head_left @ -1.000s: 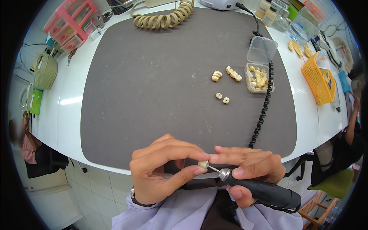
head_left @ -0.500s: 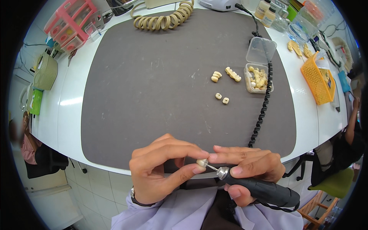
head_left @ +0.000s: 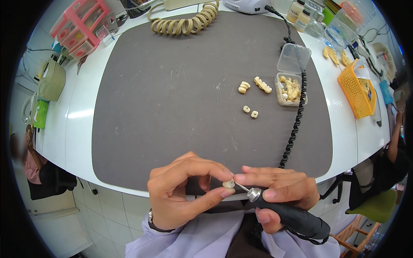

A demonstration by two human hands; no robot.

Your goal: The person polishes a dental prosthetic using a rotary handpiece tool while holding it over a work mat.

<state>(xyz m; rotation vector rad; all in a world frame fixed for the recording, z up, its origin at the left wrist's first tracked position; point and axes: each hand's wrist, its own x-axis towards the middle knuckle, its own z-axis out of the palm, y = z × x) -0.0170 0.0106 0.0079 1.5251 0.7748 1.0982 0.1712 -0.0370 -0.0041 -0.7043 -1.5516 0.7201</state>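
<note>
Between the thumb and index finger of my left hand point(head_left: 185, 189) is a small cream tooth-shaped piece point(head_left: 228, 184). My right hand point(head_left: 287, 185) grips a black rotary handpiece point(head_left: 297, 219) with a silver collar; its thin metal bit points up-left at the piece. Two small cream pieces point(head_left: 254, 114) and two longer molded pieces point(head_left: 262, 84) lie on the grey mat point(head_left: 180, 107) above my hands. An open clear box of similar pieces point(head_left: 289, 88) sits to their right, crossed by the black coiled cord point(head_left: 294, 133).
A pink drawer unit point(head_left: 75, 30), green basket point(head_left: 52, 79) and beige coiled hose point(head_left: 185, 23) border the mat. On the right are bottles point(head_left: 301, 17) and an orange basket point(head_left: 355, 90). Co-workers sit at far left point(head_left: 32, 167) and right point(head_left: 393, 146).
The handpiece and tooth-shaped piece have shifted slightly, with the bit at a steeper angle and more of the piece's side showing. My fingers keep their grips.
</note>
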